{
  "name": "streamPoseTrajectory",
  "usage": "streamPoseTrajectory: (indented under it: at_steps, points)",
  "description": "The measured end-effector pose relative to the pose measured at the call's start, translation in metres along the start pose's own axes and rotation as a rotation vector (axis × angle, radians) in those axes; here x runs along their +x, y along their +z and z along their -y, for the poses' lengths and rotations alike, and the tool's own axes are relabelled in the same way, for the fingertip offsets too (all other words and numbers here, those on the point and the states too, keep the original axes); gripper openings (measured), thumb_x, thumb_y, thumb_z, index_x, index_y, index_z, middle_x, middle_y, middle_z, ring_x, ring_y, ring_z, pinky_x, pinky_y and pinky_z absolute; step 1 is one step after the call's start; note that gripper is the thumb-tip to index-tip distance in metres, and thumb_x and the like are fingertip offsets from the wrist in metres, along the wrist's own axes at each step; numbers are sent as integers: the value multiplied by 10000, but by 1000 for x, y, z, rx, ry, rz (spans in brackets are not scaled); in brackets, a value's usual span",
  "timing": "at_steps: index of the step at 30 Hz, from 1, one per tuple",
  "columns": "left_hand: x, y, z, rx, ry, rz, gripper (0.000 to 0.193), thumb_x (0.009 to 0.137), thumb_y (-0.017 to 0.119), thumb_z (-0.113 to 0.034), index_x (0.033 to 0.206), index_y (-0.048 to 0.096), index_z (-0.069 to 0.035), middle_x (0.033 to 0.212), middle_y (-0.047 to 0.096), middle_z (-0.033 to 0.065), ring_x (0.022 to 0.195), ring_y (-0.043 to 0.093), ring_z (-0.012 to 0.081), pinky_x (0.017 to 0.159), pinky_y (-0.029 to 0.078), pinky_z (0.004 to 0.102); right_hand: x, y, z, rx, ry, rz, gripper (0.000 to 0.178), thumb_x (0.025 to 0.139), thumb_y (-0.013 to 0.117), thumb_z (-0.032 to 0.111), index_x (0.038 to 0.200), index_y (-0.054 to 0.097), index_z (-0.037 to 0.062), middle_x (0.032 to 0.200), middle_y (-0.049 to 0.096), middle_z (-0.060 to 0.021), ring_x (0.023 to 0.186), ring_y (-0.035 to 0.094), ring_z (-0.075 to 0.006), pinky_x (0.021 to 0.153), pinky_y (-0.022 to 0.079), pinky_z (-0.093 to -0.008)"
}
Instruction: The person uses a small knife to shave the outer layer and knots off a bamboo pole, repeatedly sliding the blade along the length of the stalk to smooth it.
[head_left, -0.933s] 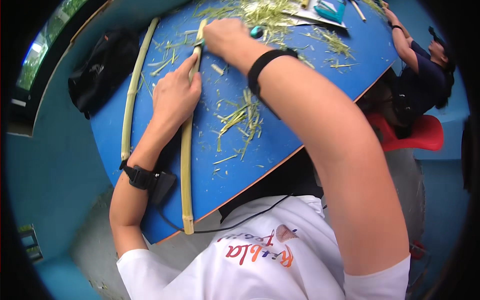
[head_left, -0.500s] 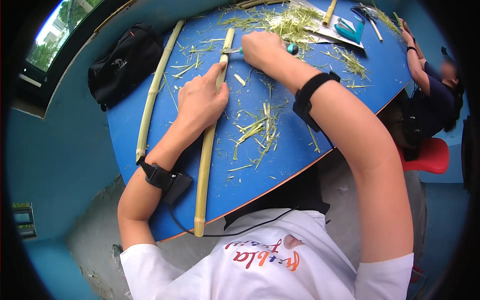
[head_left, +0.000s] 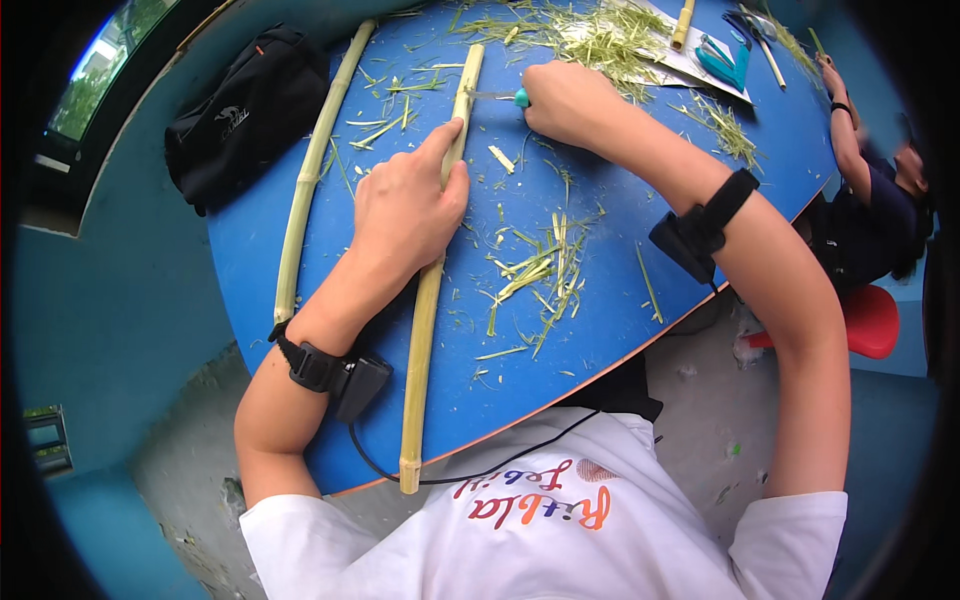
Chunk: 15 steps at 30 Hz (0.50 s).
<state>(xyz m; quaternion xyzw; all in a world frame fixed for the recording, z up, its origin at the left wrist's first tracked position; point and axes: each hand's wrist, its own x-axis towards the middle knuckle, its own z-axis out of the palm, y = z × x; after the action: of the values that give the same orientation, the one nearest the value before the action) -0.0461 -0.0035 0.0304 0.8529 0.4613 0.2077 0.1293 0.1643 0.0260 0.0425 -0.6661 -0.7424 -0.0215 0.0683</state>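
Observation:
A long, pale bamboo strip (head_left: 424,340) lies lengthwise on the blue table (head_left: 600,270), its near end jutting past the table's edge. My left hand (head_left: 412,205) holds it down around its upper half, thumb on one side and index finger stretched along it. A knife with a teal handle (head_left: 521,97) is gripped in my right hand (head_left: 568,103), which covers most of the handle. The thin knife blade (head_left: 488,95) points left, its tip at the strip near the far end. Under and around the hands are scattered green bamboo shavings (head_left: 545,270).
A second bamboo piece (head_left: 312,170) lies to the left, beside a black bag (head_left: 250,115). Farther back are a shavings pile (head_left: 610,45), white paper (head_left: 735,90), a teal tool (head_left: 722,62) and a short bamboo piece (head_left: 683,25). Another person (head_left: 870,190) sits at right near a red stool (head_left: 870,322).
My right hand has moved right, away from the strip, and its forearm has swung outward. More of the blade shows. My left hand keeps its place on the strip; the whole view has shifted slightly.

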Motion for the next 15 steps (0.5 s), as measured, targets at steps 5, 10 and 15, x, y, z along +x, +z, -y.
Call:
streamPoseTrajectory:
  at_steps: [5, 10, 15]
  points:
    - [1, -3, 5, 78, 22, -12, 405, 888, 529, -216, 1278, 542, -107, 692, 632, 207, 667, 626, 393, 653, 479, 494, 4, 0, 8, -16, -37, 14, 194, 726, 597, 130, 772, 670, -43, 751, 652, -250, 726, 656, -410, 679, 537, -473]
    - [1, -3, 4, 92, 15, 21, 405, 911, 517, -216, 1306, 520, -126, 690, 621, 212, 675, 616, 397, 657, 461, 500, 11, 9, 15, -13, -57, -14, 201, 727, 614, 138, 770, 666, -51, 764, 655, -255, 727, 659, -409, 688, 541, -465]
    - [-1, -4, 1, 99, 16, 32, 408, 916, 510, -210, 1312, 515, -115, 696, 620, 220, 686, 616, 399, 668, 465, 495, 15, 9, 17, -29, -42, 25, 222, 732, 634, 156, 787, 667, -57, 779, 657, -261, 748, 662, -410, 688, 544, -466]
